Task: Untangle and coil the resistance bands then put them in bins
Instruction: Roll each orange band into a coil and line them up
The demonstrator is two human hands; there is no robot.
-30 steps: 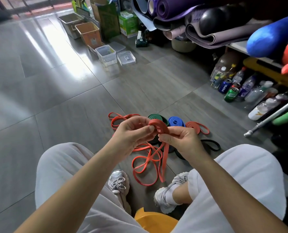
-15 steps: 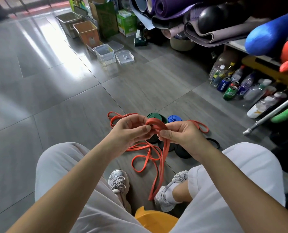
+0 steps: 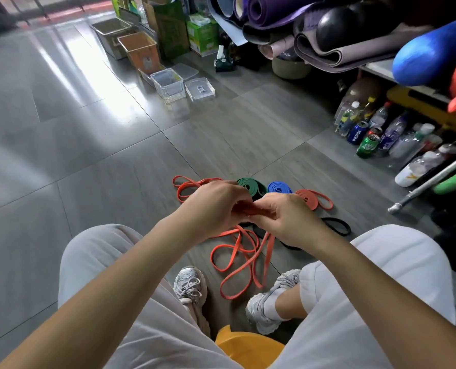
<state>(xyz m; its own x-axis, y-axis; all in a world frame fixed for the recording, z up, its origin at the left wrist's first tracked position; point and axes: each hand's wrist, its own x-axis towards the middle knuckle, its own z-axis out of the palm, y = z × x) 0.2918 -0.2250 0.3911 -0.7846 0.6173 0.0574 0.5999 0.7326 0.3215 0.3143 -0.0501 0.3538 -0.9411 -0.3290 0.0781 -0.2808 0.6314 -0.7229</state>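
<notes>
Orange resistance band (image 3: 267, 254) rises from loose loops on the floor (image 3: 115, 182), between the shoes (image 3: 189, 286), into both hands at the frame's centre. The left hand (image 3: 216, 206) and right hand (image 3: 288, 219) meet there, each pinching its gathered end with curled fingers. Just beyond the hands lie a green coil (image 3: 249, 185), a blue coil (image 3: 278, 187) and a second orange coil (image 3: 312, 199). A black band (image 3: 337, 225) lies to the right, and clear bins (image 3: 168, 85) stand at upper centre.

Bare forearms, pale grey shorts (image 3: 109, 265), white socks (image 3: 273, 307), silver-grey laced sneakers (image 3: 189, 284)
</notes>
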